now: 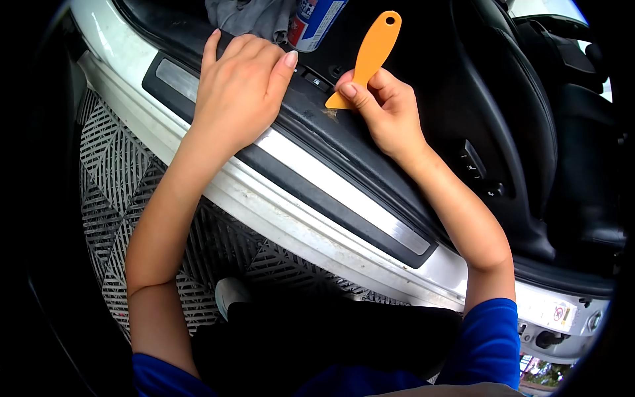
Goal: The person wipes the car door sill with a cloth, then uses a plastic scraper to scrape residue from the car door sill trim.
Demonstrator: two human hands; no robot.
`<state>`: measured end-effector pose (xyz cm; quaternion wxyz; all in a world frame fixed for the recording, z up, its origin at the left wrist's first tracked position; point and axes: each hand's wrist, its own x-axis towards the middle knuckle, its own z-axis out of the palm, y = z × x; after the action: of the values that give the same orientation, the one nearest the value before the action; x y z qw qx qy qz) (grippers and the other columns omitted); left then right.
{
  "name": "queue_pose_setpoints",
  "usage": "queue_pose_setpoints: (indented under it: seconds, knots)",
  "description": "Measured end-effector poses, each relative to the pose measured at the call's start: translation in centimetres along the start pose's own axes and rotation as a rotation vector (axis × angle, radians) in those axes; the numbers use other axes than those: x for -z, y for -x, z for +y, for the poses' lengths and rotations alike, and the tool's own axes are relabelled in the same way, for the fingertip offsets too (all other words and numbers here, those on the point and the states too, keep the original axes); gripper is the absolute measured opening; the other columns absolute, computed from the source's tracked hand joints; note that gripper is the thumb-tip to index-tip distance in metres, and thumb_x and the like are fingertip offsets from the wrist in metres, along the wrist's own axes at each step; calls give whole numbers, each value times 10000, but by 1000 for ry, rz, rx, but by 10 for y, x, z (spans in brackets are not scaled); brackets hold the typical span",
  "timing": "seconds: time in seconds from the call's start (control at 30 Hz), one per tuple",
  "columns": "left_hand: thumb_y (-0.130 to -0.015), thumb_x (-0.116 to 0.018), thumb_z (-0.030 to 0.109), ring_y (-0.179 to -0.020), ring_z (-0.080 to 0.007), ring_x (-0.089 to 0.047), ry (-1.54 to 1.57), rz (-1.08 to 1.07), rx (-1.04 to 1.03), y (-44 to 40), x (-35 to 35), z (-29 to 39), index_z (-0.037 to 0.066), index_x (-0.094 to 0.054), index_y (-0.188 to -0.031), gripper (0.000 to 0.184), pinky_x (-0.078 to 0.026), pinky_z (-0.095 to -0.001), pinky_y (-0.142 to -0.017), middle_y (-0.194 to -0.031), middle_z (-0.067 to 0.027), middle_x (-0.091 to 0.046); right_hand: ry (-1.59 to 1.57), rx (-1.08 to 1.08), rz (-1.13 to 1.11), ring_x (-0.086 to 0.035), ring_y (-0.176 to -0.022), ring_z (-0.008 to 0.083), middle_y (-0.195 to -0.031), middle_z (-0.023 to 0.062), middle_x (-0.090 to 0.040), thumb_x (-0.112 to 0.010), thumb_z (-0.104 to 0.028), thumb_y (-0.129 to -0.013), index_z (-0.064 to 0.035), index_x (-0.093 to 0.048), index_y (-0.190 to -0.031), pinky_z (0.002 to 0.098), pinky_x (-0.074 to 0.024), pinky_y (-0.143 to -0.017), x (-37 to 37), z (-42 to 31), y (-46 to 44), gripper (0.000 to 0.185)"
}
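My right hand (395, 116) pinches an orange plastic scraper (377, 45) low down, near its blade, with the holed handle pointing up. The blade's corner is at a brownish patch of residue (330, 114) on the black sill trim (311, 129) of a car doorway; I cannot tell how firmly it presses. Back upward, my left hand (239, 92) rests over the sill to the left of the scraper, thumb and little finger spread. Its other fingertips are partly out of sight at the trim's inner edge, and nothing shows in it.
A blue, white and red can (315, 25) stands beyond my left hand, beside a crumpled grey cloth (254, 16). A metal sill plate (331, 177) runs along the white door frame (278, 215). The black seat (503, 99) is to the right; grated floor tiles (116, 159) lie below.
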<state>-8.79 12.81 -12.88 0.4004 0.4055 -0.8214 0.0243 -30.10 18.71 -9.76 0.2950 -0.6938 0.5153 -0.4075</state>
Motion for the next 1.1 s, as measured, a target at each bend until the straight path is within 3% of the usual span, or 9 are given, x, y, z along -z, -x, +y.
queue_pose_setpoints:
  seconds: [0.23,0.33,0.43,0.63,0.9,1.0,1.1]
  knots:
    - [-1013,-447,304,-1046,-260,-604,-10,9,-12,0,0,-1,38,-699,-925,377,-271,-555,-1099,-951,-96,-673,57,81,-35,-640,-770,98,-865,33,-692,-632,-279,-963,-22,-664,-1030,235,-499,-703,3,7,1,267]
    - [-1012,-449,302,-1043,-262,-605,-16,3,-11,-1,0,0,36,-699,-923,376,-272,-559,-1097,-950,-100,-674,-154,-147,63,-606,-734,71,-855,17,-676,-644,-275,-957,-43,-660,-1027,222,-481,-676,7,0,0,243]
    - [-1011,-450,301,-1043,-264,-606,-16,18,-3,0,-2,0,35,-701,-927,376,-272,-561,-1096,-954,-103,-676,-116,-155,24,-620,-755,78,-860,29,-686,-639,-268,-961,-36,-652,-1034,229,-488,-695,5,2,-4,244]
    - [-1012,-450,301,-1047,-263,-606,-12,8,0,0,0,1,35,-704,-936,375,-273,-560,-1096,-963,-102,-678,71,-71,-11,-652,-789,112,-864,64,-703,-626,-247,-968,-8,-643,-1027,254,-506,-737,-2,-1,-5,247]
    - [-1011,-450,301,-1044,-262,-605,-13,15,-15,0,-2,-1,40,-700,-941,368,-275,-553,-1097,-958,-99,-674,139,63,-55,-633,-722,112,-808,49,-678,-631,-246,-961,-11,-654,-970,252,-498,-684,2,-1,0,236]
    - [-1014,-445,305,-1037,-260,-608,-33,31,-22,1,-1,0,45,-699,-935,372,-275,-554,-1097,-956,-97,-674,-177,-99,55,-619,-756,90,-829,20,-664,-615,-257,-976,-17,-641,-986,235,-482,-675,6,0,4,241]
    - [-1027,-404,286,-1112,-265,-574,-49,-68,20,0,1,1,19,-659,-995,371,-248,-504,-1125,-1038,-103,-651,-116,-72,-7,-621,-791,93,-872,29,-677,-605,-245,-983,-17,-639,-1014,238,-493,-720,4,2,-1,233]
